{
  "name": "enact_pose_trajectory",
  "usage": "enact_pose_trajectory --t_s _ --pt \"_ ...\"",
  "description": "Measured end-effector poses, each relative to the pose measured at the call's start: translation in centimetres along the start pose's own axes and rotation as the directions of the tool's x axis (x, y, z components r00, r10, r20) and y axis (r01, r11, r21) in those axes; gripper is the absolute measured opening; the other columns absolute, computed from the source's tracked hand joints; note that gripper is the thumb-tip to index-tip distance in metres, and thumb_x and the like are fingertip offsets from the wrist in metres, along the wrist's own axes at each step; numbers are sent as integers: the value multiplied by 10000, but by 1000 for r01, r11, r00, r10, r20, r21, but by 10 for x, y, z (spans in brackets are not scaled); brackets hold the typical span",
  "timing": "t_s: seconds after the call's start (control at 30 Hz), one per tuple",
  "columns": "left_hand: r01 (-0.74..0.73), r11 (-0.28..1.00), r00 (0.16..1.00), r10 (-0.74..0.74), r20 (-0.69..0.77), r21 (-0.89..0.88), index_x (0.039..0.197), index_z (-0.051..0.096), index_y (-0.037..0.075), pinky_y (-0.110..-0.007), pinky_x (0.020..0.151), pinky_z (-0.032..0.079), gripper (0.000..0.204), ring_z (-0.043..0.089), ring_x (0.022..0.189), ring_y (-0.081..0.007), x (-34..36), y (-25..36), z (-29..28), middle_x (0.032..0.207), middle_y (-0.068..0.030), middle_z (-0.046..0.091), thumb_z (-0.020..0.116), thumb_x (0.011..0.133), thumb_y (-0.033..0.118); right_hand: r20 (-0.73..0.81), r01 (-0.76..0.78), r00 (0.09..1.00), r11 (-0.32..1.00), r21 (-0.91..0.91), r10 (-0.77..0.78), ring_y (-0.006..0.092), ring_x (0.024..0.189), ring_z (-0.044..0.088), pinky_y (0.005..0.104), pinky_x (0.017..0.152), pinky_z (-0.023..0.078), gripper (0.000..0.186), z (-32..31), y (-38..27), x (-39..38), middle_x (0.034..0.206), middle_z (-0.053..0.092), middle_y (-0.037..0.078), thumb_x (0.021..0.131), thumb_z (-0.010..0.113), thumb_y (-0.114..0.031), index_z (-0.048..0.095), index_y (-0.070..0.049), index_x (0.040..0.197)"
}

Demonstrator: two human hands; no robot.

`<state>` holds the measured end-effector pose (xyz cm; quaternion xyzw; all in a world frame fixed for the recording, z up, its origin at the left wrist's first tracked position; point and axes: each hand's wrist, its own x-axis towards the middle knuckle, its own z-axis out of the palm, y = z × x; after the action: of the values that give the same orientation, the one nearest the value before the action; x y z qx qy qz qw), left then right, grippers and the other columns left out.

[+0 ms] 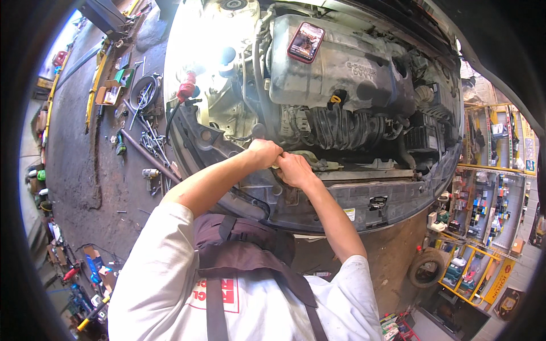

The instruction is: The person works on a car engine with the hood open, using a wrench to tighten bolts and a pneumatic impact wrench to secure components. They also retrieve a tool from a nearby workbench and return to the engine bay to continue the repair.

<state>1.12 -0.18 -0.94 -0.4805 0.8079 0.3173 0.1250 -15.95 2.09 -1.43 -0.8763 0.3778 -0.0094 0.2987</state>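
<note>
Both hands meet at the front of an open engine bay, just behind the front panel. My left hand is closed, its knuckles up, beside my right hand, which is also closed. What their fingers grip is hidden beneath them. A pale yellow-green plastic part shows just right of my right hand. Behind the hands lie the black ribbed intake manifold and a yellow dipstick ring. Farther back is the dusty grey engine cover, with a phone in a red case lying on it, its screen lit.
A red-bodied object with a dark cable sits on the left fender. On the floor to the left are loose wrenches, a round tray and an impact wrench. Tool shelves and a tire stand at right.
</note>
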Motion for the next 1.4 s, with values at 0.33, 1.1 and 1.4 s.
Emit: enact_pose_trajectory --t_s 0.33,1.1,1.4 --pt "-17 1000 999 18 -45 18 1001 703 125 -430 790 560 206 714 944 -306 -1 -2 7 951 -109 739 657 833 234 -28 -24 999 999 -44 23 415 906 662 503 780 540 289 6 -3 -2 959 656 236 760 648 -29 628 -52 1047" --pt "-18 1000 999 19 -35 14 995 699 134 -451 753 560 214 714 887 -325 3 -5 9 898 -107 733 673 792 196 66 -61 996 998 7 61 430 950 648 499 834 534 282 0 -2 3 1009 662 241 761 658 -67 637 -15 1038" --pt "-1 1000 1000 2 20 -25 1041 701 137 -451 770 558 246 710 924 -325 5 -5 4 937 -116 734 681 811 221 93 -30 995 999 27 27 418 957 662 496 818 549 255 -8 -1 7 1004 680 248 762 700 -75 657 -14 1006"
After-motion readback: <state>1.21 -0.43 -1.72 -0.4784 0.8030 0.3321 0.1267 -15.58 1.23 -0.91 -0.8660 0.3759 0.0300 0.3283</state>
